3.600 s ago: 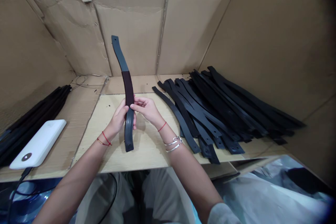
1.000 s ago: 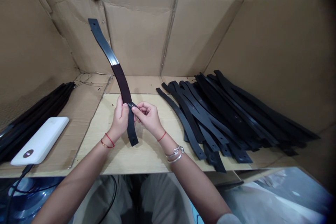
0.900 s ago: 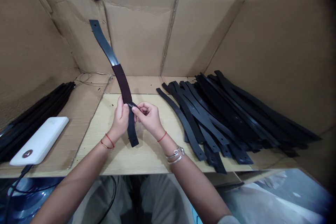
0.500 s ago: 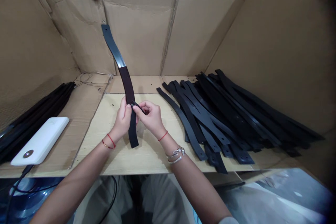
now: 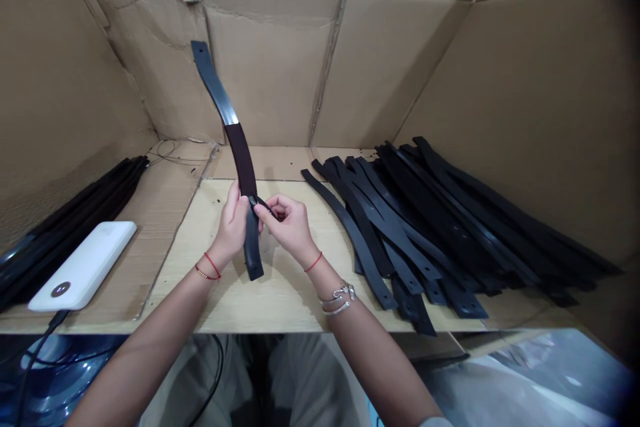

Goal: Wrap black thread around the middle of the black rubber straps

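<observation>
From where I stand, the person's left hand (image 5: pixel 231 227) has its fingers closed around a long black strap (image 5: pixel 213 83), just below a dark maroon sleeve (image 5: pixel 239 150). The right hand (image 5: pixel 289 223) pinches a small dark flap (image 5: pixel 261 201) at the sleeve's lower edge between thumb and forefinger, its other fingers curled together; whether that flap belongs to sleeve or strap I can't tell from here. The strap is held over the middle of a pale wooden board (image 5: pixel 200 300), its upper length bowing toward 11 o'clock and its holed lower end hanging toward 6. The weak point looks like that pinch: the flap is tiny, and if the fingertips slip under tension, the strap could spring and swing its long upper end. A swing toward 2 o'clock could disturb the loose pile of black straps (image 5: pixel 415 227). Toward 9 o'clock lie a bundled stack of black straps (image 5: pixel 85 210) and a white power bank (image 5: pixel 83 265), whose black cable (image 5: pixel 47 330) drops past the board's edge and could snag a fallen strap.
</observation>
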Motion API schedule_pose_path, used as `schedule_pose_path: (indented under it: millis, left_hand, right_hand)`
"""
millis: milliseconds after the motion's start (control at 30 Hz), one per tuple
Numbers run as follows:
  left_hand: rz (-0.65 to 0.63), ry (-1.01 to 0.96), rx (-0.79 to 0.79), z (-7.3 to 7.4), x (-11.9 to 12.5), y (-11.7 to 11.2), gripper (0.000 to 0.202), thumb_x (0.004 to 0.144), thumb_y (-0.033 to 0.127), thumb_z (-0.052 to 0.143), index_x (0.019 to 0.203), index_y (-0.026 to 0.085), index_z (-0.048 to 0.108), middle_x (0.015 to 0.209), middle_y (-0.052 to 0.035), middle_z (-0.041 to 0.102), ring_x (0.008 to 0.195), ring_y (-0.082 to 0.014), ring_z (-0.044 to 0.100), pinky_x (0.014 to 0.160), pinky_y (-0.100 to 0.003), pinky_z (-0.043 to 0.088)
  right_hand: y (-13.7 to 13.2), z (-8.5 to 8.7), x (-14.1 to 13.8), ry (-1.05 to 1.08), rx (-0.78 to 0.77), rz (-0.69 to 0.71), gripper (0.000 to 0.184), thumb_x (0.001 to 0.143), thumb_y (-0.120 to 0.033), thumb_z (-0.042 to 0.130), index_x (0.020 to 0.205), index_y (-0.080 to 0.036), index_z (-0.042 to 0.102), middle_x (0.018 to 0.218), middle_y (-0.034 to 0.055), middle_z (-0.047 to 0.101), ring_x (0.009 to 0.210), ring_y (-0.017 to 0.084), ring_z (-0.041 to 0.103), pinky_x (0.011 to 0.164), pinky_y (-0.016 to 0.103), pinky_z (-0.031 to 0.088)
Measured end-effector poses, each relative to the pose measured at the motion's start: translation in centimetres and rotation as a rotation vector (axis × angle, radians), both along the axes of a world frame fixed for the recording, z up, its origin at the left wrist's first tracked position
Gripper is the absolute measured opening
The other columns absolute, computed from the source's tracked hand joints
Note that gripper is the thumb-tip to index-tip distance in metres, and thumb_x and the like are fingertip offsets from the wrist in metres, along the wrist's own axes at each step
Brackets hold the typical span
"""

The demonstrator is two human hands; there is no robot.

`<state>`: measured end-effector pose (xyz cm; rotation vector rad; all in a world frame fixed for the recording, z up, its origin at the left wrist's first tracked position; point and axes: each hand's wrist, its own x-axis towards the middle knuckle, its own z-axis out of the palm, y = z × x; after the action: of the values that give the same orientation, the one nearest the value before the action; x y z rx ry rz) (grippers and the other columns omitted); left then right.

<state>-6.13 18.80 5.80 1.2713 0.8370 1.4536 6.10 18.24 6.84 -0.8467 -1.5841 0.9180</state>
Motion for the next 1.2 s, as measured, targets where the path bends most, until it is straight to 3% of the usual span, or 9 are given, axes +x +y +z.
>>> schedule_pose_path:
  millis: [167,400,700,1200]
  left_hand:
    - [-0.058,-0.093,0.016,-0.19,0.13,-0.33,0.071,0.087,0.06,0.036,0.143,0.018,0.022,0.05,0.0053,0.048,0.037,-0.0088,0.045,0.035,-0.019,0.037]
    - [-0.074,-0.086,0.028,-0.36,0.01,-0.18,0.078,0.086,0.064,0.034,0.146,0.018,0.017,0.047,0.0048,0.048,0.035,-0.0114,0.045,0.034,-0.021,0.038]
    - [-0.055,-0.12,0.046,-0.42,-0.2,0.09,0.072,0.087,0.056,0.04,0.146,0.02,0.023,0.05,0.0042,0.049,0.04,-0.0071,0.046,0.041,-0.017,0.04]
    - [-0.076,-0.109,0.017,0.05,-0.16,-0.44,0.069,0.087,0.054,0.038,0.145,0.02,0.024,0.047,0.0047,0.046,0.037,-0.0077,0.044,0.038,-0.016,0.037]
  right_hand:
    - [-0.31,0.4,0.0,0.037,-0.036,0.056,0.032,0.08,-0.04,0.063,0.074,-0.011,0.051,0.056,0.003,0.06,0.044,0.005,0.052,0.043,0.014,0.037]
    - [-0.32,0.27,-0.07,0.053,-0.057,0.087,0.034,0.079,-0.043,0.063,0.075,-0.011,0.051,0.057,0.0034,0.061,0.046,0.009,0.057,0.044,0.016,0.042]
    - [-0.56,0.57,-0.13,0.068,-0.048,0.076,0.031,0.079,-0.039,0.064,0.073,-0.011,0.051,0.055,0.0033,0.06,0.042,0.006,0.052,0.042,0.014,0.036]
    - [-0.72,0.82,0.03,0.037,-0.052,0.073,0.033,0.08,-0.042,0.062,0.073,-0.011,0.051,0.056,0.0037,0.061,0.043,0.006,0.051,0.043,0.016,0.035]
